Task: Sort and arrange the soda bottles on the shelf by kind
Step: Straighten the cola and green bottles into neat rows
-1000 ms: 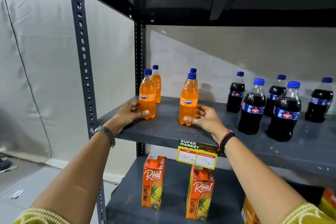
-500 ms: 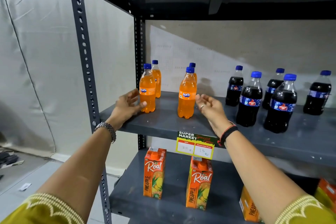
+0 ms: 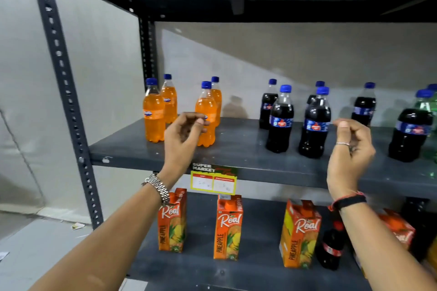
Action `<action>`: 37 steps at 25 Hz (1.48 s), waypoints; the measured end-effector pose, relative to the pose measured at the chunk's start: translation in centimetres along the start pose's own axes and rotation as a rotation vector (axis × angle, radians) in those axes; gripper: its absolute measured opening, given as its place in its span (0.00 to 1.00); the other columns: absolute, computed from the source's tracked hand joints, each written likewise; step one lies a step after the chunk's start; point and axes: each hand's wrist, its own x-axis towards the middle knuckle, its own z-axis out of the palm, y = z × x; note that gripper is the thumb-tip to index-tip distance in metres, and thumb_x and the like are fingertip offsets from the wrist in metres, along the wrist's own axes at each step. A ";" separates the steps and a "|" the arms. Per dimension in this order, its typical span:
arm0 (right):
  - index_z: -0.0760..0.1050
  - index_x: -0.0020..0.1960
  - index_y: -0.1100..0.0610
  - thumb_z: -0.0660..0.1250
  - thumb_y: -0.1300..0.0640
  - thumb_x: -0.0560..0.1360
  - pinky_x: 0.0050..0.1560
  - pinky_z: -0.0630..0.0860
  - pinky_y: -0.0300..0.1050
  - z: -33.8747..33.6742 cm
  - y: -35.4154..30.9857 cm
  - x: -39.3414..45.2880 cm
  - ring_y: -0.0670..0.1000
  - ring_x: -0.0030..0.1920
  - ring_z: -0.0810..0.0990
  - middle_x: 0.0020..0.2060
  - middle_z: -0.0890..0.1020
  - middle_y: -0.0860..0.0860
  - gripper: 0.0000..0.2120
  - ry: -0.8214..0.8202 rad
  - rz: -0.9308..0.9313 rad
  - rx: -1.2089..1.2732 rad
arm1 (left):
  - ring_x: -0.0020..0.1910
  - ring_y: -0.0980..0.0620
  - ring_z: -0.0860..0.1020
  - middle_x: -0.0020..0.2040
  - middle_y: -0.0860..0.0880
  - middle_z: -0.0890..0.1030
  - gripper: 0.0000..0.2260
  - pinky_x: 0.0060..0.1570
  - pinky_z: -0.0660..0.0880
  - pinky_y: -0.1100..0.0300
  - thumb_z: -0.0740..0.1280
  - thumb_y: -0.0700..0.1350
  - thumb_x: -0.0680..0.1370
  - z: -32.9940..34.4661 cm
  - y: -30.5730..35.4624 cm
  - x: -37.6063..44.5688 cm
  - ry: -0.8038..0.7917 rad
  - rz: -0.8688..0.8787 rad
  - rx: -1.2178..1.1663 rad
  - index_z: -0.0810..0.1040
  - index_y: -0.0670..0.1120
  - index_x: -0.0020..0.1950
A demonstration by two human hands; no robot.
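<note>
Several orange soda bottles (image 3: 154,116) with blue caps stand in two pairs at the left end of the grey shelf (image 3: 238,149). Several dark cola bottles (image 3: 280,123) with blue caps stand to the right, and a green bottle (image 3: 431,107) shows at the far right edge. My left hand (image 3: 183,136) hovers in front of the front right orange bottle (image 3: 206,113), fingers loosely curled, holding nothing. My right hand (image 3: 350,146) is raised in front of the cola bottles, fingers curled and empty, touching no bottle.
On the lower shelf stand three orange pineapple juice cartons (image 3: 227,227), a small red-capped cola bottle (image 3: 331,248) and more cartons at the right. A yellow price tag (image 3: 214,182) hangs on the shelf edge. A perforated steel upright (image 3: 63,92) frames the left side.
Both hands have let go of the two front orange bottles and pulled back off the shelf. The right hand has moved right, in front of the cola bottles. The view has shifted right.
</note>
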 end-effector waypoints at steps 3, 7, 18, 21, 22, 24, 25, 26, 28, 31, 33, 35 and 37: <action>0.73 0.59 0.51 0.68 0.48 0.72 0.60 0.70 0.40 -2.3 2.0 2.5 0.50 0.63 0.72 0.60 0.75 0.47 0.17 -0.143 0.035 -0.275 | 0.48 0.51 0.81 0.49 0.47 0.82 0.09 0.52 0.76 0.58 0.67 0.43 0.75 7.2 0.3 0.1 -0.127 -0.158 -0.057 0.76 0.44 0.54; 0.68 0.66 0.55 0.77 0.47 0.63 0.59 0.68 0.40 -2.0 3.1 4.9 0.48 0.62 0.74 0.63 0.75 0.50 0.36 -0.588 0.366 -0.412 | 0.62 0.50 0.73 0.61 0.48 0.74 0.34 0.64 0.69 0.57 0.76 0.47 0.66 14.8 -1.0 1.1 -0.251 -0.471 -0.017 0.66 0.41 0.67; 0.66 0.65 0.61 0.76 0.58 0.65 0.60 0.72 0.42 -5.2 6.5 10.3 0.50 0.58 0.75 0.62 0.75 0.55 0.32 -0.840 0.540 -0.251 | 0.57 0.51 0.76 0.61 0.46 0.77 0.39 0.55 0.72 0.60 0.79 0.49 0.61 17.1 -2.5 1.1 -0.339 -0.565 0.121 0.68 0.40 0.67; 0.65 0.65 0.63 0.71 0.64 0.70 0.47 0.71 0.27 -6.7 6.5 11.3 0.47 0.56 0.72 0.59 0.74 0.53 0.27 -0.818 0.559 -0.170 | 0.60 0.50 0.74 0.63 0.45 0.75 0.33 0.60 0.70 0.58 0.75 0.44 0.67 17.3 -2.2 1.0 -0.348 -0.547 0.145 0.66 0.39 0.68; 0.65 0.65 0.64 0.71 0.65 0.70 0.44 0.72 0.24 -7.0 6.7 11.5 0.47 0.56 0.72 0.58 0.74 0.53 0.27 -0.814 0.570 -0.157 | 0.61 0.49 0.74 0.64 0.45 0.75 0.33 0.62 0.69 0.58 0.75 0.45 0.67 17.3 -2.1 0.9 -0.346 -0.542 0.155 0.66 0.39 0.68; 0.66 0.65 0.63 0.71 0.65 0.69 0.44 0.73 0.25 -7.2 7.2 11.6 0.48 0.56 0.74 0.60 0.76 0.56 0.27 -0.811 0.584 -0.137 | 0.61 0.50 0.73 0.64 0.45 0.74 0.33 0.61 0.68 0.58 0.75 0.45 0.68 17.3 -1.9 0.6 -0.344 -0.540 0.166 0.66 0.40 0.68; 0.66 0.65 0.63 0.72 0.65 0.69 0.48 0.73 0.29 -7.3 7.4 11.6 0.48 0.56 0.74 0.61 0.76 0.57 0.27 -0.812 0.594 -0.128 | 0.60 0.50 0.73 0.63 0.46 0.74 0.32 0.60 0.68 0.59 0.74 0.45 0.68 17.3 -1.8 0.6 -0.344 -0.538 0.174 0.66 0.40 0.68; 0.66 0.65 0.63 0.72 0.66 0.68 0.52 0.72 0.33 -7.3 7.5 11.6 0.49 0.57 0.75 0.62 0.75 0.58 0.28 -0.814 0.609 -0.121 | 0.59 0.51 0.72 0.61 0.47 0.74 0.31 0.59 0.67 0.60 0.74 0.44 0.68 17.4 -1.6 0.5 -0.342 -0.535 0.178 0.66 0.40 0.67; 0.66 0.65 0.63 0.72 0.67 0.68 0.56 0.71 0.38 -7.4 7.6 11.8 0.49 0.57 0.75 0.62 0.75 0.58 0.27 -0.821 0.639 -0.107 | 0.58 0.53 0.71 0.60 0.47 0.74 0.29 0.58 0.66 0.61 0.73 0.43 0.69 17.5 -1.3 0.4 -0.335 -0.525 0.174 0.67 0.40 0.67; 0.67 0.64 0.64 0.71 0.68 0.68 0.60 0.71 0.41 -7.4 7.7 11.8 0.50 0.58 0.75 0.62 0.75 0.59 0.26 -0.821 0.665 -0.090 | 0.57 0.54 0.71 0.62 0.44 0.74 0.27 0.57 0.65 0.63 0.72 0.41 0.70 17.5 -1.4 0.3 -0.318 -0.518 0.150 0.67 0.40 0.67; 0.67 0.64 0.64 0.72 0.67 0.68 0.62 0.71 0.43 -7.3 8.0 11.8 0.51 0.59 0.76 0.63 0.76 0.59 0.27 -0.819 0.668 -0.101 | 0.57 0.54 0.71 0.63 0.44 0.74 0.27 0.57 0.65 0.63 0.72 0.41 0.71 17.4 -1.4 0.4 -0.320 -0.518 0.146 0.67 0.40 0.67; 0.67 0.65 0.64 0.72 0.67 0.68 0.62 0.71 0.44 -7.4 8.2 11.9 0.52 0.60 0.76 0.63 0.76 0.59 0.28 -0.820 0.670 -0.106 | 0.57 0.54 0.71 0.64 0.44 0.74 0.26 0.58 0.64 0.63 0.72 0.41 0.71 17.5 -1.6 0.3 -0.323 -0.502 0.144 0.67 0.40 0.67; 0.67 0.66 0.64 0.72 0.66 0.68 0.62 0.71 0.43 -7.4 8.3 11.9 0.52 0.61 0.76 0.63 0.75 0.59 0.28 -0.833 0.665 -0.098 | 0.57 0.54 0.71 0.64 0.44 0.74 0.26 0.57 0.64 0.63 0.71 0.40 0.71 17.5 -1.6 0.4 -0.326 -0.493 0.140 0.68 0.40 0.67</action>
